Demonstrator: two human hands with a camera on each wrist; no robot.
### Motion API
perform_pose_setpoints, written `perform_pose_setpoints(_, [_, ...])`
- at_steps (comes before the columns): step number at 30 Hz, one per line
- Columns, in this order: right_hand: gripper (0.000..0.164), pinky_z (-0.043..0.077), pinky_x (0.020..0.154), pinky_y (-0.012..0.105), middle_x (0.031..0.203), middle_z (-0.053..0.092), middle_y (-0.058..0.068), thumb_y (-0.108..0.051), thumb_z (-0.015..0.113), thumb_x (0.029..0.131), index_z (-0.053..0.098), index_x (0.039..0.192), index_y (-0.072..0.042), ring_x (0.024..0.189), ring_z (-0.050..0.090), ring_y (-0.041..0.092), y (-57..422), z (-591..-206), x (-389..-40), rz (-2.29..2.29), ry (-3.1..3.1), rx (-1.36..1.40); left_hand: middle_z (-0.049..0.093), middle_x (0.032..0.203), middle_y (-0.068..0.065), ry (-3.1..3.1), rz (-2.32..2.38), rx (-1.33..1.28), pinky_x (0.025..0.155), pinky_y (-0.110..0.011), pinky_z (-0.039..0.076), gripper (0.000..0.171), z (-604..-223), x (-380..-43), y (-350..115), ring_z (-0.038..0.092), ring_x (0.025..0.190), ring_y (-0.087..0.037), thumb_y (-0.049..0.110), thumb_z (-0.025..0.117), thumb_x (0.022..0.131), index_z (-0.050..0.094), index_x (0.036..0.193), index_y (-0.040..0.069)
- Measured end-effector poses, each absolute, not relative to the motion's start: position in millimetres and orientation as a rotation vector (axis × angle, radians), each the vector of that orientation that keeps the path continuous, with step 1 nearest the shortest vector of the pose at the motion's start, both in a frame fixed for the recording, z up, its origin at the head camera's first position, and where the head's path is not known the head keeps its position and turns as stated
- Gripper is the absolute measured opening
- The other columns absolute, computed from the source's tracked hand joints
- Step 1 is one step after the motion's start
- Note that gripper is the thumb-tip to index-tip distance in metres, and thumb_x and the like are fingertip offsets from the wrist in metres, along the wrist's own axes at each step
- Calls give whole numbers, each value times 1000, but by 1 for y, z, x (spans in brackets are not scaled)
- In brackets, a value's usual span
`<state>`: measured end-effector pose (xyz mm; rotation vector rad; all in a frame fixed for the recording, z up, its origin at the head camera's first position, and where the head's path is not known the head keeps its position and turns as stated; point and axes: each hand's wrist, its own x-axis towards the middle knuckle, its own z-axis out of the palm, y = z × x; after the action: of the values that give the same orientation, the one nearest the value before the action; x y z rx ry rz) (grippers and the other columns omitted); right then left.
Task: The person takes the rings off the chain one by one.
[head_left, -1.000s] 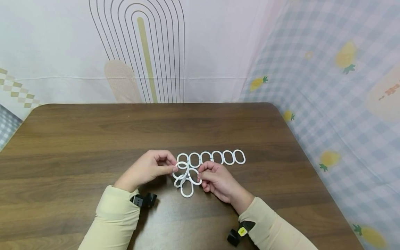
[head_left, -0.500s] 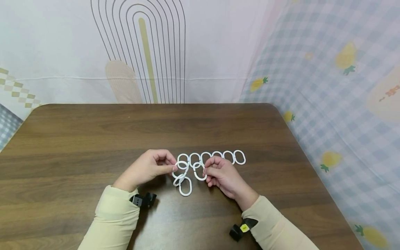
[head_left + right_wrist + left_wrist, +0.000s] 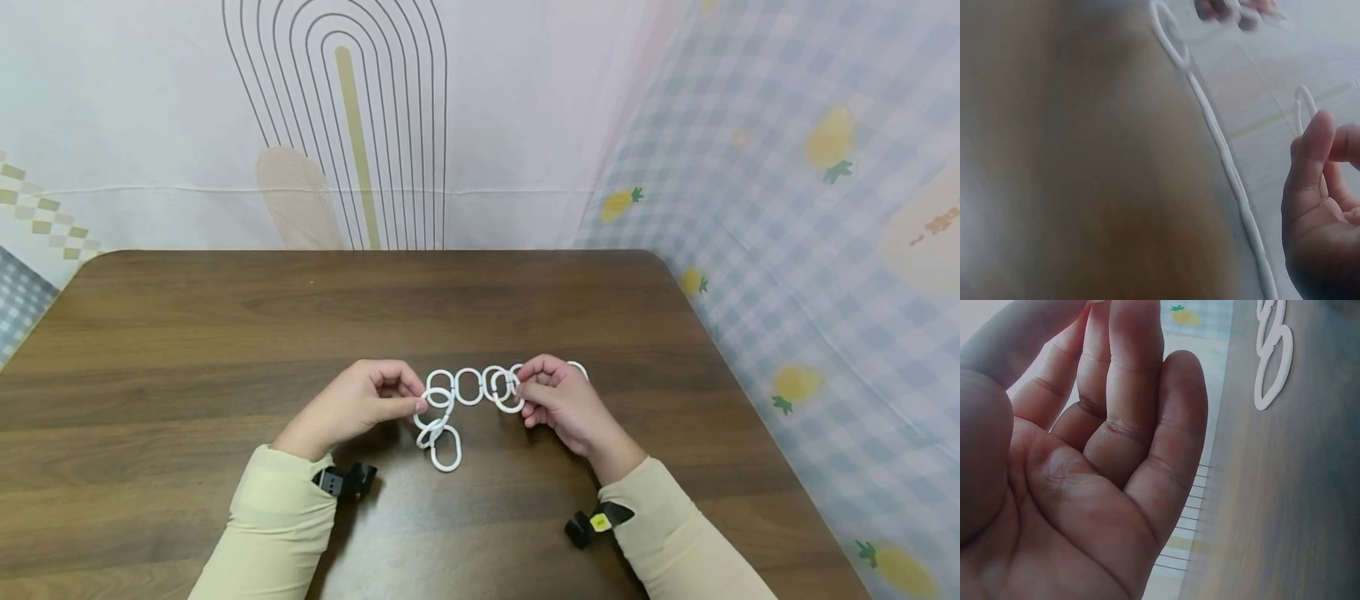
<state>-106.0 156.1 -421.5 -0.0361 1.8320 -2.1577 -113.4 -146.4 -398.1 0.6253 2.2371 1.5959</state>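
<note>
My left hand (image 3: 360, 408) pinches a white oval ring (image 3: 452, 402) between thumb and fingertips. Other white rings hang linked from it, the lowest ring (image 3: 447, 469) nearest me. To the right, my right hand (image 3: 566, 408) pinches a separate white oval ring (image 3: 510, 411) by its right side, above the row. That ring also shows upright at the fingertips in the right wrist view, as a loop (image 3: 1305, 90). Behind both hands a row of white oval rings (image 3: 468, 370) lies on the table; the right hand covers part of it. Fingers fill most of the left wrist view.
The brown wooden table (image 3: 225, 317) extends on all sides of the hands. A white patterned cloth (image 3: 517, 125) hangs along its back edge, and a checked cloth (image 3: 750, 350) borders the right side. Each wrist wears a small black camera (image 3: 581, 529).
My right hand has drawn its ring away from the linked rings, moving right and a little away from me over the row. The left hand has stayed in place with its rings.
</note>
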Motion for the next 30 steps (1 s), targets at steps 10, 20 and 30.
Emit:
perform_pose_setpoints(10, [17, 51, 50, 21, 74, 61, 5, 11, 54, 90, 52, 103, 0, 56, 56, 9, 189, -420, -123, -2202, 1885, 10, 69, 81, -4, 2238, 1588, 609, 71, -25, 53, 9, -397, -113, -148, 65, 77, -15, 11, 77, 88, 71, 91, 6])
perform_pose_setpoints(20, [19, 52, 50, 21, 73, 63, 3, 13, 55, 90, 54, 104, 0, 56, 57, 9, 220, -428, -135, -2235, 1919, 81, 69, 81, -4, 2237, 1582, 611, 71, -25, 53, 7, -398, -114, -148, 64, 77, -15, 9, 77, 88, 71, 92, 6])
perform_pose_setpoints(30, [24, 52, 52, 22, 76, 64, 1, 9, 57, 91, 58, 112, -2, 57, 57, 9, 247, -433, -142, -2151, 1955, 113, 69, 81, -3, 2237, 1581, 617, 70, -25, 53, 9, -399, -113, -148, 64, 76, -15, 11, 77, 88, 71, 91, 6])
